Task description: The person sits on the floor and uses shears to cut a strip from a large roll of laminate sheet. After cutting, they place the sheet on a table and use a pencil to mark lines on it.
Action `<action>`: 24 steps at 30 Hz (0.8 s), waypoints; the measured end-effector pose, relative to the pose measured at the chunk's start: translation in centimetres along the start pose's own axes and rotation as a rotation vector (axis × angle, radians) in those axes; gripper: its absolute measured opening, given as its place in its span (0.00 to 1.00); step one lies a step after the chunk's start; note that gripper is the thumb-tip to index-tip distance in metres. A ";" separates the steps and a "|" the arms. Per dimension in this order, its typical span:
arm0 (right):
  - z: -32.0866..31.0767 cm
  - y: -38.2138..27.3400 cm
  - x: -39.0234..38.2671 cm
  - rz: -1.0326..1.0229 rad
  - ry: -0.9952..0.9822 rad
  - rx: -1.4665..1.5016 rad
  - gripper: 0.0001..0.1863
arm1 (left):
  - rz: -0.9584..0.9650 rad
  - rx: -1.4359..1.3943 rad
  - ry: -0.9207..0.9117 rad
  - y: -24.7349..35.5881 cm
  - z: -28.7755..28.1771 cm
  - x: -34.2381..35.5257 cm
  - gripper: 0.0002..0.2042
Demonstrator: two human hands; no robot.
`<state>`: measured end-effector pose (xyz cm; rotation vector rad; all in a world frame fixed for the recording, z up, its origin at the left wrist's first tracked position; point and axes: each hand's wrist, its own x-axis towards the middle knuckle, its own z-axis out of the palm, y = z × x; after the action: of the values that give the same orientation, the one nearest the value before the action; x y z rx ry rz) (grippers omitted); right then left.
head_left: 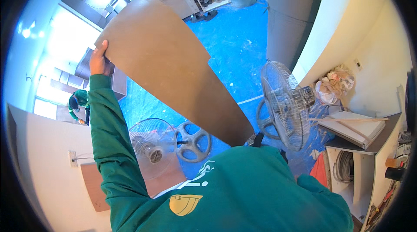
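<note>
Your left fingers (pixel 103 46) grip the brown panel (pixel 169 54), left of the right-hand fan (pixel 286 106); steer its edge clear of that fan. Your right fingers are hidden; I cannot tell their grip.

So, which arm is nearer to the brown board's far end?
Left: its grip holds the board's left edge near that end. The right grip isn't clear; its sleeve shows right of the near end.
</note>
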<state>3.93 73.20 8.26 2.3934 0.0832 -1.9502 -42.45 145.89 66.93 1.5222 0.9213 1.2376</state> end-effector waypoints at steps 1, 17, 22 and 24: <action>0.9 -2.4 -0.2 -0.012 -0.017 -0.011 0.13 | -0.056 0.030 0.015 -0.4 -3.7 2.3 0.23; -1.9 -36.0 -5.1 0.076 0.200 0.312 0.14 | -0.029 -0.183 0.229 -16.9 -21.7 29.5 0.17; -0.2 -49.2 -7.5 0.019 0.181 0.349 0.14 | -0.079 -0.161 0.362 -20.5 -22.7 36.3 0.12; -0.1 -54.6 -7.6 -0.004 0.168 0.339 0.14 | -0.099 -0.181 0.398 -22.0 -23.2 38.9 0.11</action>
<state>-1.58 127.55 15.38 2.7630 -0.2571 -1.8906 -56.90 193.29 57.73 1.0938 1.0909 1.5369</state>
